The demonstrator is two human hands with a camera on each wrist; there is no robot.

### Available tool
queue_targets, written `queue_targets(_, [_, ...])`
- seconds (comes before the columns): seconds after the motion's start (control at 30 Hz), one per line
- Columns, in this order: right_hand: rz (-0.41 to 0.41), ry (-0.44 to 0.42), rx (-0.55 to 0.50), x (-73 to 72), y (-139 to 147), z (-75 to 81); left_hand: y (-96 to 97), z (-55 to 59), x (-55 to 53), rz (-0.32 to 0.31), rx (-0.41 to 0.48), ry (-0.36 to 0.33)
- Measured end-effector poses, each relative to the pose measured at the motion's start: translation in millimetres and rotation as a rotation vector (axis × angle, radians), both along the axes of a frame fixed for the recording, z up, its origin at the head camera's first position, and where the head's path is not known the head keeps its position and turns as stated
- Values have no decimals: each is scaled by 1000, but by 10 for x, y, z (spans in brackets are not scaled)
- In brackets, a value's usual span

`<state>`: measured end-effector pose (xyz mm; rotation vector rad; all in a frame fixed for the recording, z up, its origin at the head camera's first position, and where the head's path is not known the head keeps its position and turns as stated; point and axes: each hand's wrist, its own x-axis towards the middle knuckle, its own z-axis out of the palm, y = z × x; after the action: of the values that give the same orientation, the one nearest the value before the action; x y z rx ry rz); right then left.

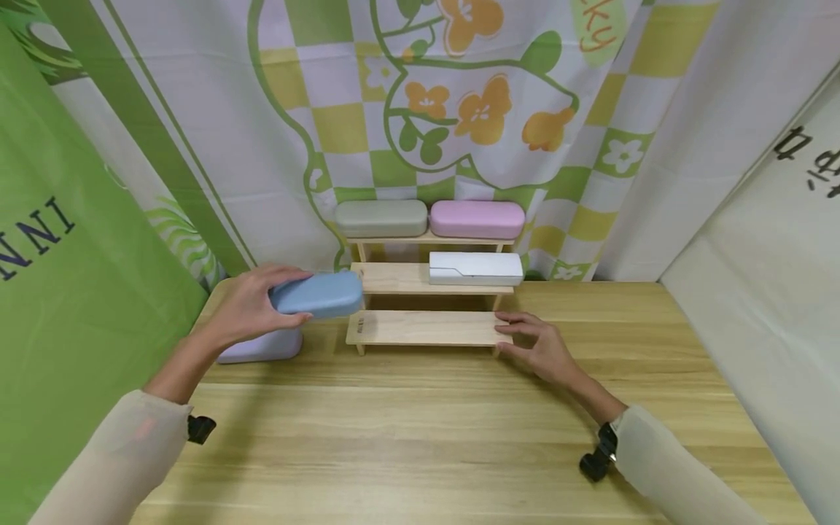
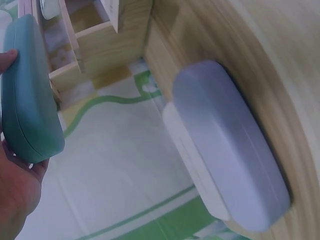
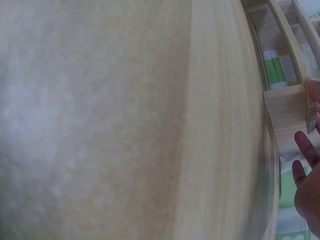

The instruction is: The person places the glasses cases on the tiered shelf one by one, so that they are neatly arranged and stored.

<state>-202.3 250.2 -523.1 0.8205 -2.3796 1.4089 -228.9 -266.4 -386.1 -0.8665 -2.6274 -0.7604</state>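
My left hand (image 1: 252,306) grips a blue glasses case (image 1: 321,294) between thumb and fingers, held up left of a three-tier wooden stand (image 1: 429,328). Below this hand, a lavender glasses case (image 1: 262,348) lies on the table, partly hidden by it in the head view; the left wrist view shows that lavender case (image 2: 230,145) whole. At the right end of the stand's lowest tier, my right hand (image 1: 541,348) holds the board's end, fingertips over the top and thumb at the front corner.
Along the top tier sit a grey-green case (image 1: 382,219) and a pink case (image 1: 477,219). A white case (image 1: 475,269) lies on the right half of the middle tier. A patterned curtain (image 1: 446,131) hangs behind the wooden table (image 1: 420,437), with a green cloth (image 1: 79,306) at the left.
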Motion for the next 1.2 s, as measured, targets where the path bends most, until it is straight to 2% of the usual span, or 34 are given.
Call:
queue_targets(0.27, [7, 8, -8, -7, 1, -23, 206, 31, -125, 3, 14, -46])
queue_targets(0.5, [1, 6, -7, 9, -15, 19, 351, 59, -221, 14, 5, -95])
queue_targets(0.67, [0, 7, -3, 0, -5, 9, 453, 52, -310, 16, -5, -119])
queue_targets(0.97, [-10, 7, 9, -5, -6, 4, 644, 32, -445, -17, 16, -151])
queue_targets(1.2, [-8, 3, 5, 0, -7, 4, 756, -20, -534, -26, 21, -172])
